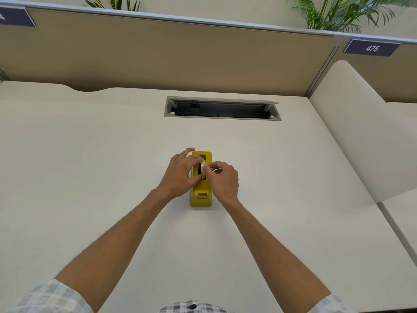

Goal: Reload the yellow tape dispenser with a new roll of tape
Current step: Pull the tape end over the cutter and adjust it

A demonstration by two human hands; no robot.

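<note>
The yellow tape dispenser [201,193] stands upright near the middle of the pale surface [90,154], its cutter end toward the person. A roll of tape [202,167] sits in the dispenser's open well, partly hidden by both hands.

The left hand [180,175] reaches in from the left side; its fingers curl over the roll and the dispenser's left wall, with the index finger extended along the far top edge. The right hand [223,177] comes in from the right side, thumb and index finger pinching the roll's near edge, the other fingers curled. Both forearms are extended forward and converge on the dispenser.

Beyond the dispenser, a rectangular cable slot [222,108] is set into the surface. A tan partition [158,53] stands behind, bearing a plate [371,48] marked 475.
</note>
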